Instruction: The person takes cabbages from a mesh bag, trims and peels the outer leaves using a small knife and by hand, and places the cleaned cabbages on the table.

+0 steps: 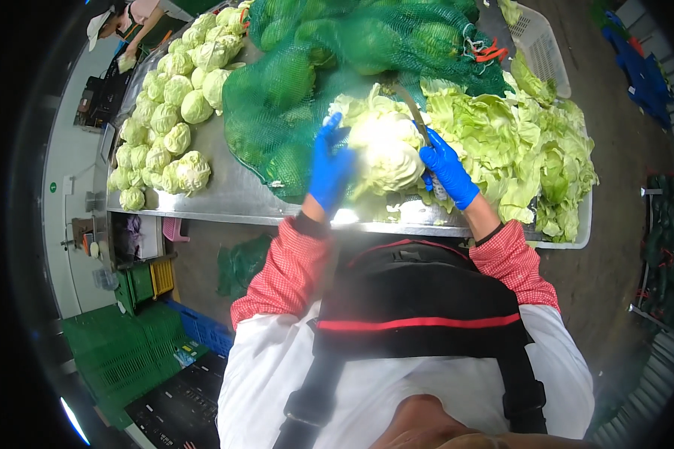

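Grips the knife [414,114] in the right hand [447,169], clamped round its handle, and points it up along the right side of the cabbage [386,150]. Holds the left hand [329,166], blurred, at the opposite side; can't tell whether clamped or just brushing the leaves there. Has that cabbage dead in front, near the close edge of the metal table [216,168], with green net bags [277,93] behind, loose leaves [502,138] heaped rightward in a white crate [586,221], and other cabbages [165,116] piled leftward.
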`<state>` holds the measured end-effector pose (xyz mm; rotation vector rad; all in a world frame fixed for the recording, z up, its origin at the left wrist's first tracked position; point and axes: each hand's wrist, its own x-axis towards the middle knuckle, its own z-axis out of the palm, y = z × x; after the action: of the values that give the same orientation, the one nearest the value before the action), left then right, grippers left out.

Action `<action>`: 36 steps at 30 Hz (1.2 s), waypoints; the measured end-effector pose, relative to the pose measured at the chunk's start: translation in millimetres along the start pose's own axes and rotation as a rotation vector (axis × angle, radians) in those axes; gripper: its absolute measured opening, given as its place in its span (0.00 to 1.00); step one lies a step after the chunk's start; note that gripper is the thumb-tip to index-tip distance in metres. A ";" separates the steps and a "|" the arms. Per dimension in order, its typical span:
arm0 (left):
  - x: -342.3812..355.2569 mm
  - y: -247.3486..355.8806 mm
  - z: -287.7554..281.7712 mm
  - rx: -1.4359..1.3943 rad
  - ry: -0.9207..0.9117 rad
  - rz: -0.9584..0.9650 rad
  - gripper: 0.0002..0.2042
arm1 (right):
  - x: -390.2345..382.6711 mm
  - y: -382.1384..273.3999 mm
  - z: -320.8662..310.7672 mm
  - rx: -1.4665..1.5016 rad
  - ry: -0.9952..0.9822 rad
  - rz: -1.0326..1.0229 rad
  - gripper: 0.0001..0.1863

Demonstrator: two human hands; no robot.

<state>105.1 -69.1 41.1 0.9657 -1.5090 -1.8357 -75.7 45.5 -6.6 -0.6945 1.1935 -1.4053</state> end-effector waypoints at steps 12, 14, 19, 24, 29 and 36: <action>-10.8 -63.1 -6.9 -0.978 -0.210 -0.397 0.35 | -7.9 -20.9 14.2 0.105 -0.038 -0.128 0.21; -7.3 -78.2 -14.3 0.101 -0.278 0.126 0.35 | -9.2 -23.1 15.3 0.039 -0.031 -0.156 0.20; -1.5 -47.5 -12.8 -0.456 -0.276 -0.143 0.35 | -7.2 -8.9 1.1 -0.197 0.104 -0.016 0.18; 13.1 -62.3 13.5 0.692 0.017 0.278 0.46 | -18.3 17.5 -13.0 -1.077 0.178 -0.272 0.13; 19.4 -58.3 40.8 0.851 0.107 0.192 0.50 | -35.9 5.0 0.5 -1.381 0.306 -0.386 0.08; 36.8 -60.6 54.0 0.935 0.135 0.085 0.48 | -23.9 30.1 -13.3 -1.567 0.354 -0.320 0.06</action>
<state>40.9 -55.4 -19.1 1.3477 -2.3113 -0.9209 -71.6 75.5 -33.7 -1.7666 2.5174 -0.5581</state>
